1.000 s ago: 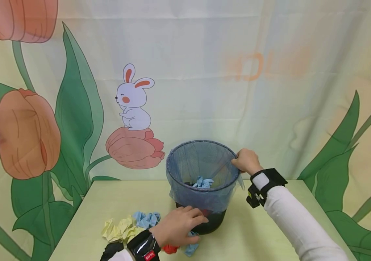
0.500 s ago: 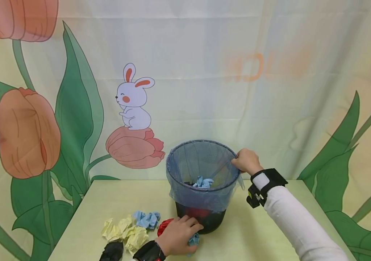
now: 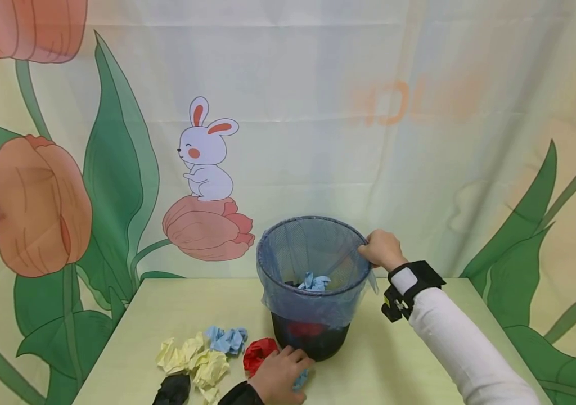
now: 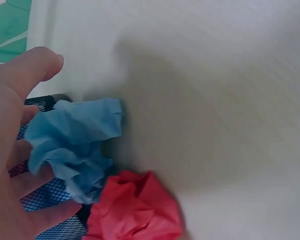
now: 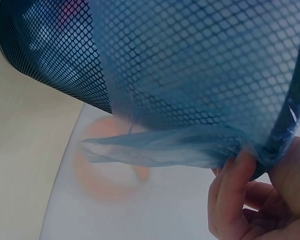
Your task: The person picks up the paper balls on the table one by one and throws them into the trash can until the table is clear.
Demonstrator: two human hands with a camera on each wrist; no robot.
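A black mesh wastebasket (image 3: 313, 337) lined with a thin blue bag (image 3: 318, 306) stands on the pale green table (image 3: 409, 360). My right hand (image 3: 380, 248) grips its right rim; in the right wrist view the fingers (image 5: 232, 192) pinch the bag's edge against the rim (image 5: 280, 145). Crumpled blue paper (image 3: 314, 281) lies inside the basket. My left hand (image 3: 282, 378) is low in front of the basket's base, fingers curled round a blue paper ball (image 3: 301, 380) (image 4: 72, 145). A red paper ball (image 3: 259, 354) (image 4: 135, 210) lies right beside that hand (image 4: 7, 150).
Left of the basket lie another blue paper wad (image 3: 227, 339), yellow crumpled sheets (image 3: 192, 360) and a black wad (image 3: 171, 389) at the near edge. A printed curtain with a rabbit (image 3: 204, 160) hangs just behind the table.
My left hand has drawn back toward the near edge with the blue paper ball, uncovering the red ball. The right hand has stayed on the rim.
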